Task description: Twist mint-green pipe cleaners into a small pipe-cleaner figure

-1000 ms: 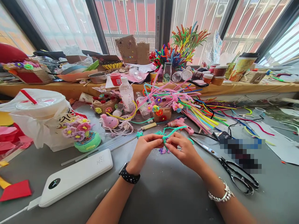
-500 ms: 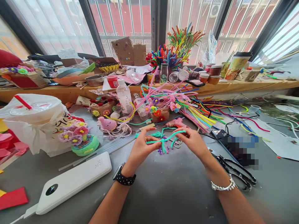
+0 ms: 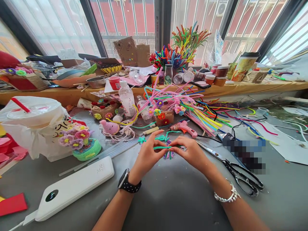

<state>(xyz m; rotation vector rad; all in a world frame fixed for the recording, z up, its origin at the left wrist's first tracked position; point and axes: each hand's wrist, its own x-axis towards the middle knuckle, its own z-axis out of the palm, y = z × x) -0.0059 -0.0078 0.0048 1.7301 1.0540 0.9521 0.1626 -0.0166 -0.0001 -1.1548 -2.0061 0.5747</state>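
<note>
Between my two hands is a turquoise pipe cleaner (image 3: 161,147), its middle pinched by both sets of fingertips. My left hand (image 3: 151,148) is closed on its left part, thumb below and fingers above. From the other side my right hand (image 3: 189,150) pinches it too, hiding most of its right part. Just behind the hands lie more turquoise pipe cleaner pieces (image 3: 161,138), one of them star-shaped (image 3: 141,140). Small purple bits (image 3: 167,154) show on the table under the fingers. A pink glue gun (image 3: 184,128) rests beyond my right hand.
Large black-handled scissors (image 3: 240,179) and a phone (image 3: 231,144) lie right of my right arm. A white power bank (image 3: 79,189) lies at the left, near a green crocheted flower pot (image 3: 88,149). Bundled pipe cleaners (image 3: 204,118) and a bottle (image 3: 127,99) stand farther back.
My right hand has moved left to meet my left hand. The pipe cleaner's raised right end is now hidden by the fingers, and the glue gun and scissors show more fully.
</note>
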